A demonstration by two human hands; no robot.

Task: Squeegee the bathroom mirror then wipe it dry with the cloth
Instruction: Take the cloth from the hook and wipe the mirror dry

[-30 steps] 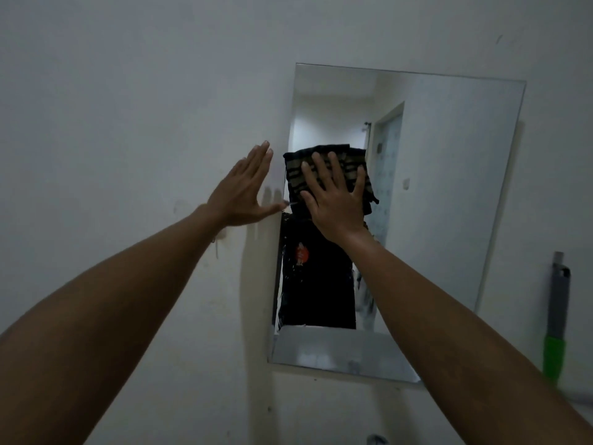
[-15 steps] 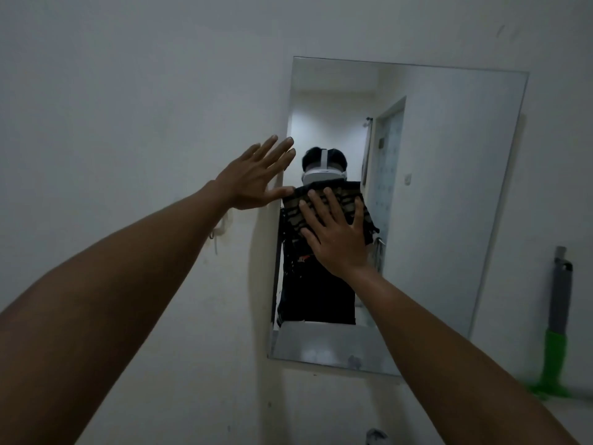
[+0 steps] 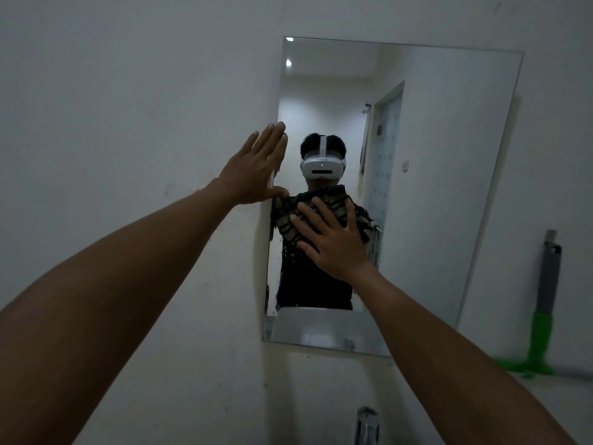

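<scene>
A frameless rectangular mirror hangs on the white wall. My right hand lies flat on a dark striped cloth, pressing it against the glass in the mirror's lower left part. My left hand is flat on the wall, fingers together, touching the mirror's left edge, with the thumb next to the cloth. A squeegee with a grey handle and green head leans upright against the wall to the right of the mirror.
The mirror reflects a person in a dark shirt wearing a white headset, and a doorway behind. A chrome tap shows at the bottom edge below the mirror. A ledge runs under the squeegee at the right.
My right hand has slid the cloth down the left part of the mirror, uncovering the reflected headset. My left hand stays braced at the mirror's left edge.
</scene>
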